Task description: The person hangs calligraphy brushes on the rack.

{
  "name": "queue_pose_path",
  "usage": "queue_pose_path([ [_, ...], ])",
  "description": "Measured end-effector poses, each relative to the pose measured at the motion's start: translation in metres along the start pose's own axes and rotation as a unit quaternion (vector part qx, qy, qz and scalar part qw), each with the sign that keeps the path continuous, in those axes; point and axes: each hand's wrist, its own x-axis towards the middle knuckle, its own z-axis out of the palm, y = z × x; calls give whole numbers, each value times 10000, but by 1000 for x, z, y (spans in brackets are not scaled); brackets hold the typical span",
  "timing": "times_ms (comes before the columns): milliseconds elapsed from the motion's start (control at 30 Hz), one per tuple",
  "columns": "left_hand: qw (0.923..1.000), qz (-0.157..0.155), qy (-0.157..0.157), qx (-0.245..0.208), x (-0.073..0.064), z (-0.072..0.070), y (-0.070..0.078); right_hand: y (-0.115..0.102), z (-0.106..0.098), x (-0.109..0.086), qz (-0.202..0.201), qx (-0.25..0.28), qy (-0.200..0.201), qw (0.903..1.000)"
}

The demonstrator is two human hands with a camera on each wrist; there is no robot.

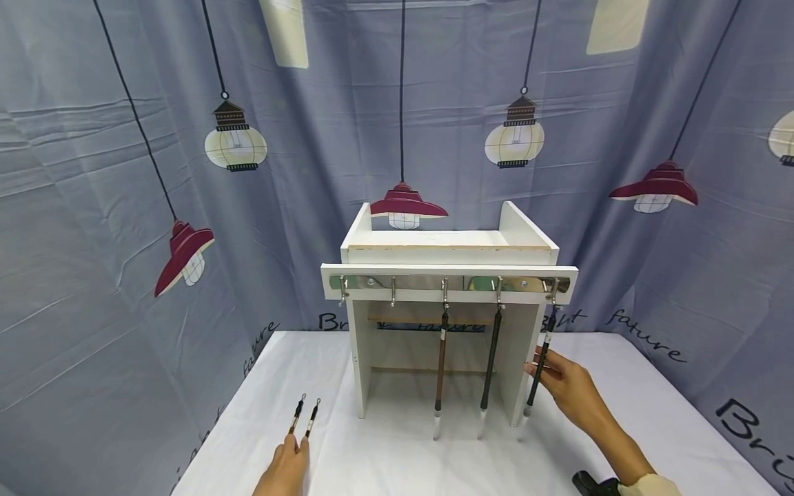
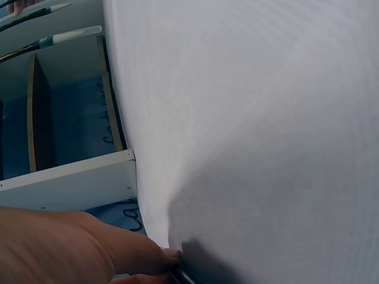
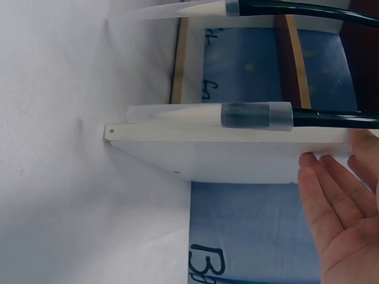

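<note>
My left hand (image 1: pixel 285 468) grips two brushes by their lower parts; their dark ends with small hanging loops, on a left brush (image 1: pixel 298 412) and a right brush (image 1: pixel 313 417), point up and away. In the left wrist view, thumb and fingertips meet at the bottom edge, and most of the brushes is hidden. My right hand (image 1: pixel 573 393) is at the rightmost hanging brush (image 1: pixel 542 365), a black-handled one with a clear cap (image 3: pixel 177 113) over its pale tip. Its fingers (image 3: pixel 331 204) lie extended behind the handle, near the shelf's side panel. That brush hangs slightly tilted from the end hook (image 1: pixel 554 289).
A white shelf unit (image 1: pixel 449 257) stands on the white-clothed table (image 1: pixel 397 461). Its front rail (image 1: pixel 366 270) carries several metal hooks. A brown brush (image 1: pixel 442 365) and another black brush (image 1: pixel 492 358) hang there, tips down. A blue patterned curtain (image 1: pixel 310 207) surrounds the table.
</note>
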Motion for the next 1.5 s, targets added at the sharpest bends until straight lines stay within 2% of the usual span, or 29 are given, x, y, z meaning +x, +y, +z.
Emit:
queue_pose_path([
  [367,9986,-89,513,58,-1,5,0,-1,2,0,14,-18,65,10000],
  [567,9974,-296,624,-181,0,7,-2,-1,2,0,22,-36,35,10000],
  [700,9966,-274,729,-268,0,7,-4,0,2,0,42,-46,17,10000],
  [933,9966,-366,640,-374,0,6,-3,0,3,1,54,-43,20,10000],
  [1033,9963,-189,729,-406,-1,3,-3,0,2,1,86,-43,7,10000],
  [1233,9923,338,1097,-460,-4,-7,3,0,1,2,117,-76,-16,9999],
  [1333,9872,650,1396,-403,-8,-13,6,0,1,2,95,-95,-2,9999],
  [1500,9723,1175,1957,-504,-17,-26,15,0,1,1,140,-58,-14,9999],
])
